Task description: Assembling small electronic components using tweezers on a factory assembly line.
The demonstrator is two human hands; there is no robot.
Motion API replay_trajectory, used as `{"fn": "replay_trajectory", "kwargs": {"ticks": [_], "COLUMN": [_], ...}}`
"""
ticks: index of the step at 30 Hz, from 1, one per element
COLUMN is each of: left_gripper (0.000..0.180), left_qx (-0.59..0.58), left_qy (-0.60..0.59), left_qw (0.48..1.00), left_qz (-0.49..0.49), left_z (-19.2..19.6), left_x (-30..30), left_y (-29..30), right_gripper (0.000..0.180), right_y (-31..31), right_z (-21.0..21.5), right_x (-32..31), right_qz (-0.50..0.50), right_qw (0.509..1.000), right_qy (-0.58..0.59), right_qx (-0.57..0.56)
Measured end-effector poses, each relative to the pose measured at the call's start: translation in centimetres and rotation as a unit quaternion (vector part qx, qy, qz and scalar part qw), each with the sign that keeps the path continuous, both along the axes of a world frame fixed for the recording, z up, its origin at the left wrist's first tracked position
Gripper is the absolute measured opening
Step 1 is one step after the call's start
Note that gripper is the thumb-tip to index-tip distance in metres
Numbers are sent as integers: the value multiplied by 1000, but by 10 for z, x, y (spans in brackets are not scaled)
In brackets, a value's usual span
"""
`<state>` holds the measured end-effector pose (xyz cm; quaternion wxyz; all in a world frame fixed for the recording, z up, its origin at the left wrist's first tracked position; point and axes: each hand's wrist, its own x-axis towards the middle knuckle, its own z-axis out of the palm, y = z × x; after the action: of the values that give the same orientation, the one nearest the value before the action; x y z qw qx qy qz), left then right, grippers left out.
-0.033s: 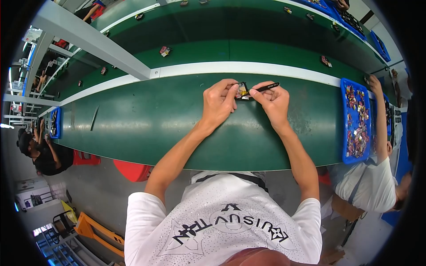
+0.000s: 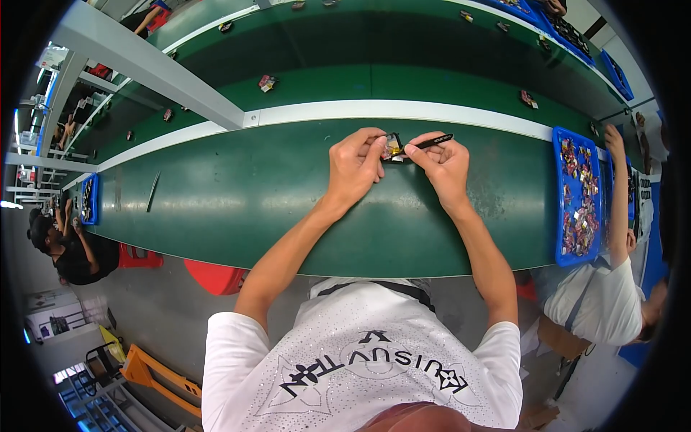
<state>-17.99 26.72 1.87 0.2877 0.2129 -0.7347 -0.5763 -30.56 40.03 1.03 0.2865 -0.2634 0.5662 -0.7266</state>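
My left hand [image 2: 353,167] pinches a small electronic assembly [image 2: 391,146], which has a black frame and a yellow patch, just above the green workbench. Black tweezers [image 2: 435,141] lie in the grip of my right hand [image 2: 445,167], their rear end pointing up and right. Their tips meet the assembly near its yellow patch, though fine contact is too small to make out. Both hands are close together near the bench's far white edge.
At the right stands a blue tray [image 2: 558,194] of small colourful parts, with a co-worker's arm [image 2: 619,194] beyond it. Behind the white rail [image 2: 389,109], a green conveyor [image 2: 331,83] carries scattered assemblies. A metal strip [image 2: 153,191] lies at left; a grey post [image 2: 158,65] rises there.
The co-worker's hand at the right has shifted slightly rightward. My hands, the tweezers and the assembly look the same.
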Motion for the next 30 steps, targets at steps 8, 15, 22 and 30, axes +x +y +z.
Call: {"fn": "replay_trajectory", "kwargs": {"ticks": [8, 15, 22, 30], "left_gripper": [16, 16, 21, 29], "left_qx": [18, 18, 84, 163], "left_qy": [9, 7, 4, 18], "left_qw": [1000, 1000, 995, 982], "left_qz": [-6, -11, -50, -95], "left_z": [-3, -3, -5, -7], "left_x": [1, 2, 3, 3], "left_y": [-4, -6, -13, -18], "right_gripper": [11, 11, 11, 8], "right_y": [1, 1, 0, 1], "right_z": [0, 5, -2, -4], "right_x": [0, 0, 1, 10], "right_qz": [10, 11, 5, -102], "right_qw": [1000, 1000, 1000, 957], "right_qy": [-4, -9, -10, 269], "right_qx": [-6, 21, -7, -31]}}
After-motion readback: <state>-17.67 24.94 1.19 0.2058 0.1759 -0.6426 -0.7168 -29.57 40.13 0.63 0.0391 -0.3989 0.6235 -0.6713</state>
